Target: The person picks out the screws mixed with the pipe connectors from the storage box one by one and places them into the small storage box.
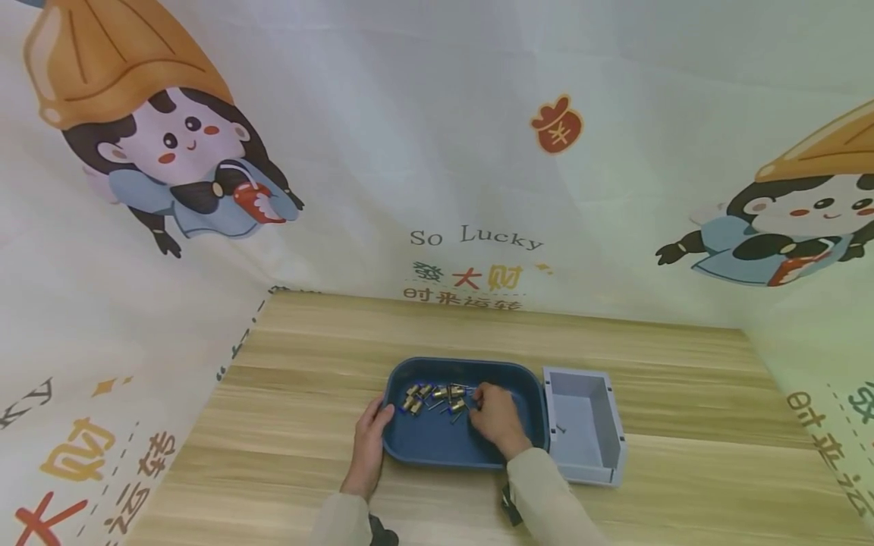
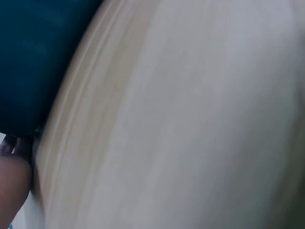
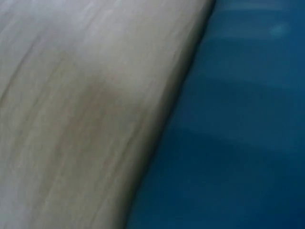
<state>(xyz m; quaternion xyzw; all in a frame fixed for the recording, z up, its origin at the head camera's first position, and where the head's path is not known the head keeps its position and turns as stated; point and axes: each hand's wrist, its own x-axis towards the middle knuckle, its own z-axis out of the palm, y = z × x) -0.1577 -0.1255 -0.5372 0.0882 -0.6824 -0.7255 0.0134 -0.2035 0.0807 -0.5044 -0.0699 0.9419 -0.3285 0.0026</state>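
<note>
A dark blue tray [image 1: 437, 444] lies on the wooden table [image 1: 287, 425], with several small brass parts [image 1: 437, 396] heaped near its far wall. My left hand [image 1: 369, 440] grips the tray's left rim, thumb hooked over the edge. My right hand [image 1: 493, 415] is inside the tray, its fingers curled down onto the right end of the heap. Whether they pinch a part is hidden. Both wrist views are blurred. The left wrist view shows the tray [image 2: 28, 57] beside the table [image 2: 167, 119]. The right wrist view shows only the tray [image 3: 238, 119] and the table [image 3: 71, 119].
A grey open-topped bin [image 1: 583, 432] stands against the tray's right side, with only a small dark bit visible inside. Printed cloth walls [image 1: 464, 152] close in the table at the back and on both sides. Bare wood lies to the left and right.
</note>
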